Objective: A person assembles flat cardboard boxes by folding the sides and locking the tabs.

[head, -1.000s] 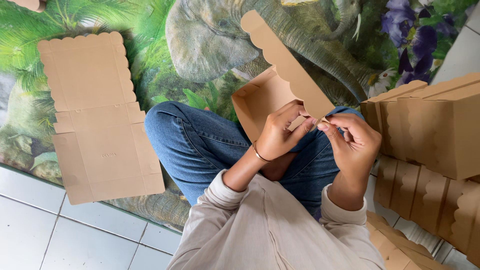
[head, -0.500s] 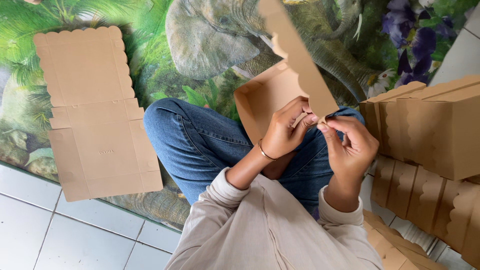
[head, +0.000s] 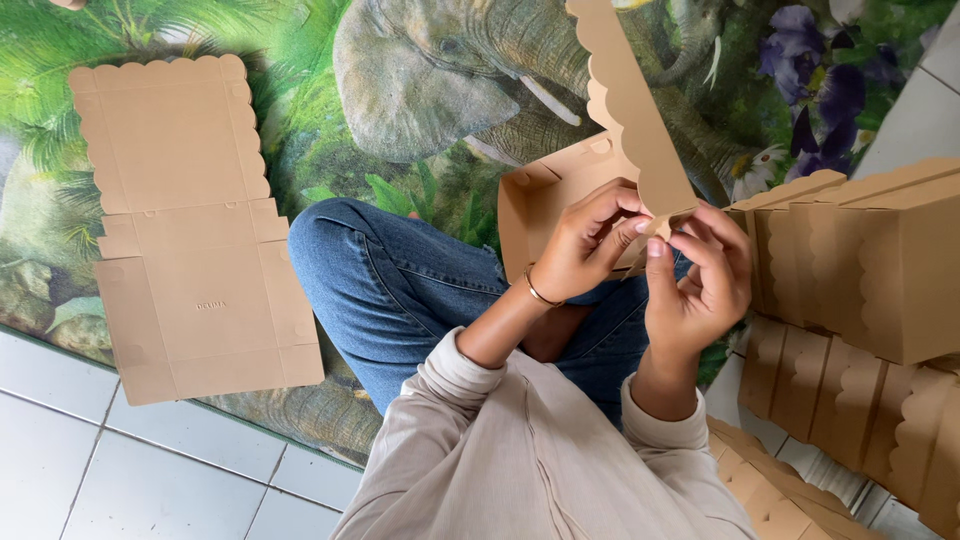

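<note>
I sit cross-legged in blue jeans on a mat printed with an elephant. A half-folded brown cardboard box with a scalloped lid flap rests on my lap, the flap standing up toward the top of the view. My left hand pinches the box's corner where the flap meets the side wall. My right hand grips the same corner from the other side, fingertips close to the left hand's. A thin bracelet circles my left wrist.
A flat unfolded box blank with scalloped edges lies on the mat at the left. Assembled brown boxes are stacked at the right, more scalloped pieces below them. White floor tiles border the mat at the lower left.
The scalloped lid flap has swung upward and more upright. Both hands stay pinched at the box's corner, shifting slightly as they fold it.
</note>
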